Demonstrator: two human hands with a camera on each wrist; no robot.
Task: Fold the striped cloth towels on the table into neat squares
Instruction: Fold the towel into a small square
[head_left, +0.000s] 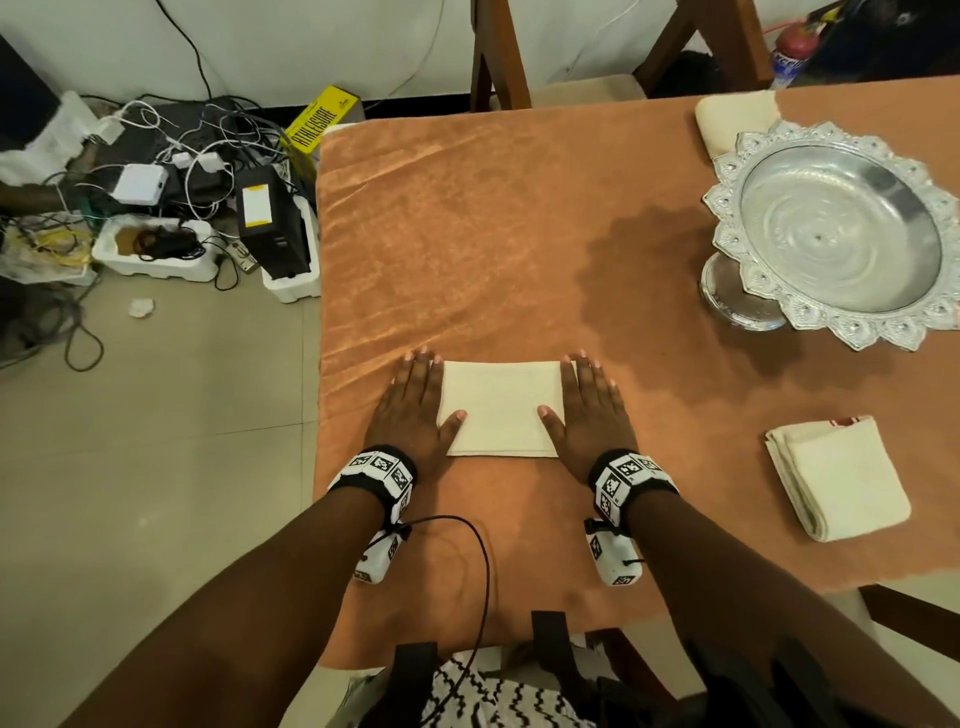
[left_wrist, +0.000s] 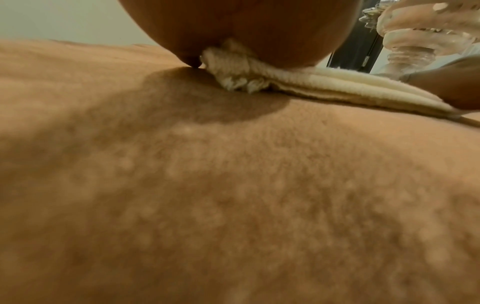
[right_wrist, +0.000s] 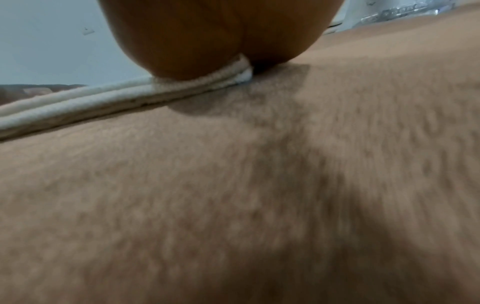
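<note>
A yellow box (head_left: 320, 123) lettered "ATHLEISURE" is seen on the floor at left. On the table (head_left: 467, 234), a folded towel (head_left: 501, 408) is pressed flat at its side edges by the left hand (head_left: 415, 405) and right hand (head_left: 589, 408), fingers straight, nothing gripped. A second folded towel (head_left: 841, 478) is laid at right, below a silver bowl (head_left: 836, 234).

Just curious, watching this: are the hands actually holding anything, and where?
Nothing is gripped. Both hands lie flat: the left hand presses the left edge of the folded towel, the right hand its right edge, against the table.
</note>
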